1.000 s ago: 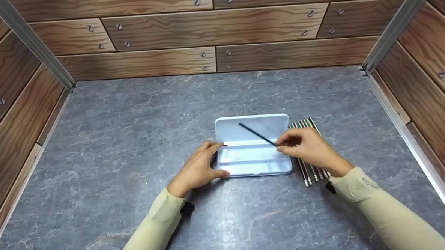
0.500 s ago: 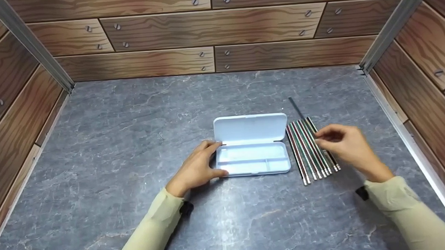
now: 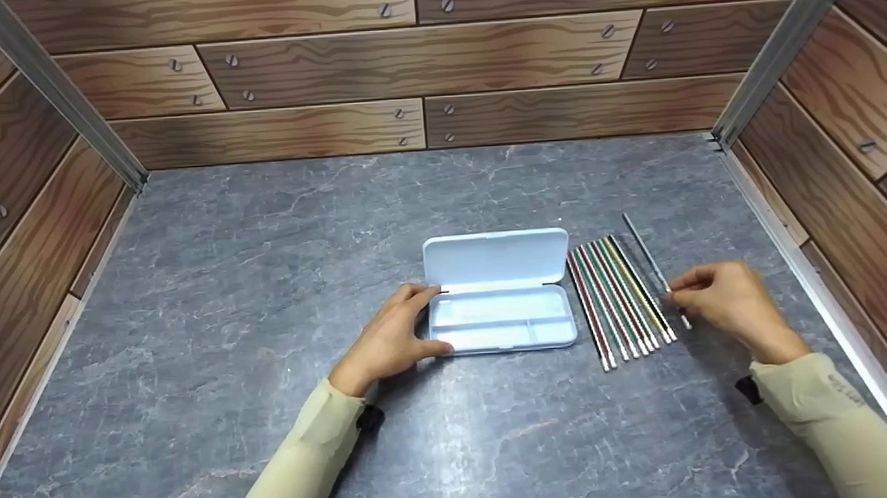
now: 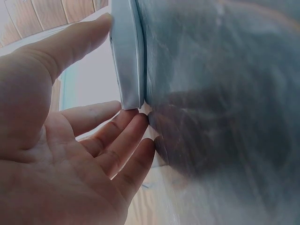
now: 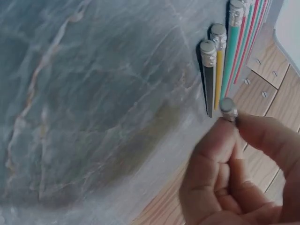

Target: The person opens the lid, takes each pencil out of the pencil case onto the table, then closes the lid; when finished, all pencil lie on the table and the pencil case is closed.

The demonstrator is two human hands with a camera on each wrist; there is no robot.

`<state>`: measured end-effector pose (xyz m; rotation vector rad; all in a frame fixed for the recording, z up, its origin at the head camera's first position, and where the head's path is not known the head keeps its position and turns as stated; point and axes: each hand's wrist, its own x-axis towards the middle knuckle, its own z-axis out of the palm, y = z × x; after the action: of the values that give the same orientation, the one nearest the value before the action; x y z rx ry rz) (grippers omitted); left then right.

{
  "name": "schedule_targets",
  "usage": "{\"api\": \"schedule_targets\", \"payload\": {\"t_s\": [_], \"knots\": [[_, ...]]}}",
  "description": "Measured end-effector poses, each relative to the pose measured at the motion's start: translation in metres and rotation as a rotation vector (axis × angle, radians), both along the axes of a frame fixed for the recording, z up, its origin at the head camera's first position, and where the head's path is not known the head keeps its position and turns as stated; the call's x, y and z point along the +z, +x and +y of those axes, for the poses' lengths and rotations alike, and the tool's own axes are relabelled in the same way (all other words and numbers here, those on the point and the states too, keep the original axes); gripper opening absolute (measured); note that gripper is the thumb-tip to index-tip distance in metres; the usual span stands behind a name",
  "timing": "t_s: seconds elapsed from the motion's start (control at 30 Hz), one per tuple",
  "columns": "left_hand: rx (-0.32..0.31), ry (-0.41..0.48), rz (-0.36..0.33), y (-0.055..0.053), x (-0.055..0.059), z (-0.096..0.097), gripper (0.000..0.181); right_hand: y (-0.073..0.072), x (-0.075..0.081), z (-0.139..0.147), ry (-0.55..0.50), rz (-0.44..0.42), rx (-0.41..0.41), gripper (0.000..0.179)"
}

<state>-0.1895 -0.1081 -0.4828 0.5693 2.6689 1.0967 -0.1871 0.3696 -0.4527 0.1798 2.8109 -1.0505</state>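
A pale blue pencil case (image 3: 500, 335) lies open on the table, its lid (image 3: 496, 258) standing up at the back. My left hand (image 3: 387, 334) holds the case's left end, thumb at the front edge and fingers at the back corner. Right of the case, my right hand (image 3: 734, 304) pinches a dark pencil (image 3: 644, 249) near its eraser end between thumb and fingertips. In the right wrist view the metal band and eraser (image 5: 228, 108) stick out of the pinch. Beside it lies a row of striped and coloured pencils (image 3: 618, 301), eraser ends toward me.
The case's tray has one long compartment behind and two smaller ones in front. A grey marbled tabletop (image 3: 265, 287) carries everything. Wood-patterned walls (image 3: 316, 67) with metal corner posts (image 3: 786, 47) enclose the back and both sides.
My right hand has carried the dark pencil from above the case, over the row, to the row's right side. My left hand stays at the case.
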Motion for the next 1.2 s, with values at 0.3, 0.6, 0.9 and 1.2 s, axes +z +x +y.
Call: {"api": "schedule_targets", "payload": {"t_s": [0.3,0.6,0.9,1.2], "knots": [[0.003,0.007,0.006,0.001,0.0,0.0,0.092,0.0,-0.005,-0.001,-0.008,-0.104,0.003,0.032],[0.002,0.004,-0.002,0.001,0.0,0.0,0.092,-0.001,-0.009,-0.001,0.011,-0.122,0.006,0.033],[-0.012,0.013,0.026,-0.001,-0.007,-0.003,0.091,-0.001,-0.005,-0.005,0.026,-0.087,0.011,0.032],[0.005,-0.004,0.005,0.0,0.0,0.001,0.092,-0.023,0.008,-0.044,-0.009,0.155,0.069,0.03]]}}
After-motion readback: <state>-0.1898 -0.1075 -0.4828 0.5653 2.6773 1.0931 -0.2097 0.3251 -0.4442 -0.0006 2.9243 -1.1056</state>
